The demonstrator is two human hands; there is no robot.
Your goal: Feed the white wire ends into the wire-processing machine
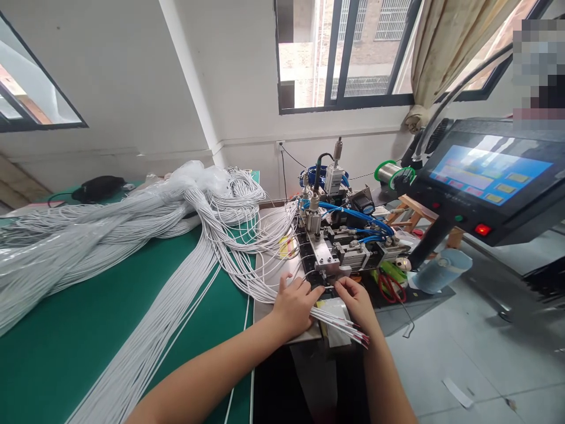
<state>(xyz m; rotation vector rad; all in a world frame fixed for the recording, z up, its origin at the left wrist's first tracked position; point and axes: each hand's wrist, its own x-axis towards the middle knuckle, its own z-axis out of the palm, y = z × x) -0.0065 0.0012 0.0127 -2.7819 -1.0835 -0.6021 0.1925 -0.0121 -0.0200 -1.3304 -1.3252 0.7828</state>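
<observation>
My left hand (pixel 293 307) lies over a bundle of thin white cables (pixel 265 288), its little finger raised and its foremost fingers reaching toward a small fixture at the front of a bench machine (pixel 324 253). The cables pass under that palm, and their red-tipped ends (pixel 359 337) stick out to the right, beside my right wrist. My right hand (pixel 356 300) is closed in a pinch at the same fixture, just below the machine's metal head. A short stretch of white cable (pixel 329 287) shows between the fingertips of both hands. My left palm and thumb are hidden.
Many more white cables, partly wrapped in plastic (pixel 189 176), spread over the green table (pixel 128 318). At the right are a touchscreen panel (pixel 489 171), a solder-like wire spool (pixel 391 172), red-handled scissors (pixel 391 288) and a translucent blue container (pixel 444 271).
</observation>
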